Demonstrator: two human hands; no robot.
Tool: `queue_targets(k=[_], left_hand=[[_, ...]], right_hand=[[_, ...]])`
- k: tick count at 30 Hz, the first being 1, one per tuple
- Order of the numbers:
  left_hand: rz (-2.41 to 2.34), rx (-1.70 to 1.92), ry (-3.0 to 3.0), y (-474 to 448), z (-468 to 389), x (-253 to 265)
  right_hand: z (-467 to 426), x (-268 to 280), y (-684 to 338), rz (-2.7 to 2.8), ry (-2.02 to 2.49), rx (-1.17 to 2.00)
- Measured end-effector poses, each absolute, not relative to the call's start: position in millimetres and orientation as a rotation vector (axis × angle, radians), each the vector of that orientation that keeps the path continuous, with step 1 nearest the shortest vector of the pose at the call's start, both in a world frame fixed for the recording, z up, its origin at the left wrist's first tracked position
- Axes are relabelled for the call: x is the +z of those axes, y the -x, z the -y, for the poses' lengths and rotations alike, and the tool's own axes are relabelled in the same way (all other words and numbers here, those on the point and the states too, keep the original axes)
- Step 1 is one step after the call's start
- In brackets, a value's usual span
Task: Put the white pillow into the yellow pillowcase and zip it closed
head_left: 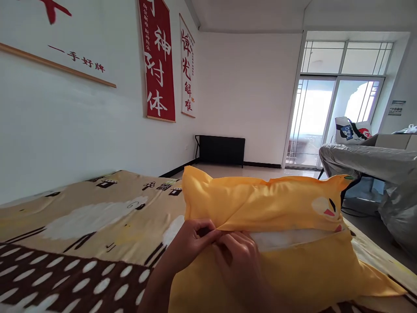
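Note:
A yellow pillowcase (309,274) with a small printed face lies before me, puffed out by its filling. Along its middle runs a long slit, and the white inner pillow (289,239) shows through it. At the slit's left end, my left hand (192,245) is closed, thumb and fingers pinching the cloth edge. Close against it, my right hand (239,261) is closed too, its bent fingers gripping the edge just to the right. Whether a zip pull sits between the fingertips is hidden.
Under the pillow spreads a beige and brown patterned blanket (107,213). On the right stands a table under a silvery plastic cover (371,158), with a printed bag (352,130) on top. A black panel (221,150) leans near the far wall, left of a glass door (335,117).

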State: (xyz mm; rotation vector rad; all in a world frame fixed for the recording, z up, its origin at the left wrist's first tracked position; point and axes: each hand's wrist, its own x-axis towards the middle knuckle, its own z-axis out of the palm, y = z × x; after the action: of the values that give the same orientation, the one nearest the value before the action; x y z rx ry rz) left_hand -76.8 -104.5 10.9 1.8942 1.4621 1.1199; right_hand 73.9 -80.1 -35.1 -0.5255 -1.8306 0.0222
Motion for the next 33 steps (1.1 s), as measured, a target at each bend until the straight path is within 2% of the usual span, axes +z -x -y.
queue_targets(k=[5,12,21,27,33], left_hand=[[-1.557,1.219,-1.784,67.0,102.6,12.4],[-1.663,1.334,-1.828,59.5,102.8,12.2],[-1.709,1.413,-1.803,58.1,100.9,8.4],[-1.659,1.487,-1.701,57.7,97.5,6.0],[-1.794,1.444,-1.787,47.8,107.2,12.4]], right_hand=[[72.4,-51.4,-76.8,1.814,0.521,0.062],[73.6,-43.5,-81.9,1.782,0.56,0.114],[77.9,-36.5,-81.2,1.658,0.52,-0.035],[87.9,-33.8,-73.2,1.462,0.453,-0.339],[77.1,-39.9,-67.4,1.655,0.578,-0.252]])
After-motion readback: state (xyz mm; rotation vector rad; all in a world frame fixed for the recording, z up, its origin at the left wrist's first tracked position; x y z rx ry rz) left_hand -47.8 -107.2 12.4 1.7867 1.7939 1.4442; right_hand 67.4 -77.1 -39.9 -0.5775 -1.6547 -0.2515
